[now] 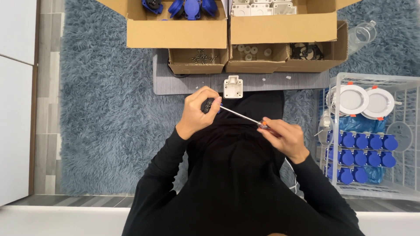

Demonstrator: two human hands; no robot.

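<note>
Your right hand (pixel 282 137) grips the screwdriver (pixel 245 117) by its handle, tip driven leftward into the small black part (pixel 208 105) your left hand (pixel 197 114) clenches steady, near the white housing (pixel 232 86).

Shaggy grey-blue pile rug (pixel 109 109) beneath matt brown cardboard boxes (pixel 177 32). Screwdriver (pixel 245 117): bright metal shaft, glossy orange handle. Smooth white plastic housing (pixel 232 86); white wire basket (pixel 407 83) holds glossy blue plastic parts (pixel 367 142)
</note>
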